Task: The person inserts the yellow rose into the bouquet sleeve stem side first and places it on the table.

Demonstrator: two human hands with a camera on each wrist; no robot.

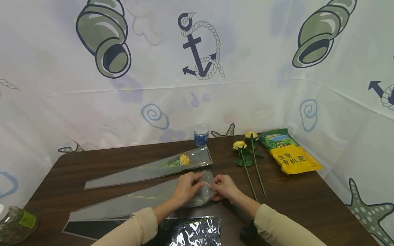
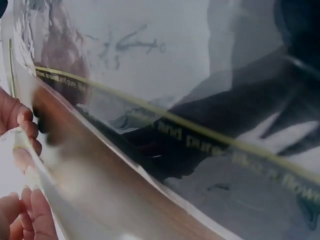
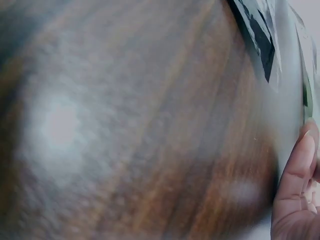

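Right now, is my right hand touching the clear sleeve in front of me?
Touching. The head view shows the right hand pinching the open end of the clear sleeve, with the left hand gripping it too.

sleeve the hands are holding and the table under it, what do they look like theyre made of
The sleeve looks like thin clear plastic film, glossy: the table shows through it and it catches glare. Both the left hand and right hand pinch its wide end. The table looks like dark wood or wood-grain laminate, with streaky grain.

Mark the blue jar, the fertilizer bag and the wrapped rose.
blue jar (image 1: 201, 135), head view, label on its side.
fertilizer bag (image 1: 292, 158), head view, yellow front panel.
wrapped rose (image 1: 184, 159), head view, yellow bloom.
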